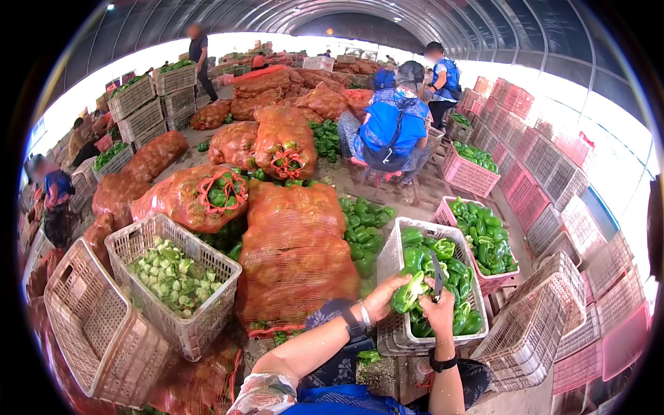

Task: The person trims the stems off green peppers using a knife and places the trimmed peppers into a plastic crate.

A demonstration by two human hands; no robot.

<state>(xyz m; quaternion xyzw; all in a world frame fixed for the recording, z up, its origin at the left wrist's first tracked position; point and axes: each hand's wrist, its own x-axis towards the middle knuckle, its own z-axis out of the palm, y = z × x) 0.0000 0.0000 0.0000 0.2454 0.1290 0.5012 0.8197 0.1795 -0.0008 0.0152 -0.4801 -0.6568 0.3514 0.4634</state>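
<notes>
My left hand [381, 299] grips a green bell pepper [408, 293] that shows a pale, cut-looking patch. Close beside it, my right hand [440, 315] is closed on a knife [437, 271], its dark blade pointing up and away from me. Both hands are above a white plastic crate [389, 257] filled with green bell peppers [460, 280]. Whether the blade touches the pepper cannot be made out. On the left, another pale crate [200, 330] holds a layer of light green pepper cores and trimmings [174, 275].
Red mesh sacks [294, 242] of peppers lie ahead, with loose peppers [363, 232] beside them. A pink crate [494, 282] of peppers adjoins mine. Crates [532, 339] are stacked on the right, and one crate [90, 318] tilts at left. A person in a blue vest [394, 128] sits ahead.
</notes>
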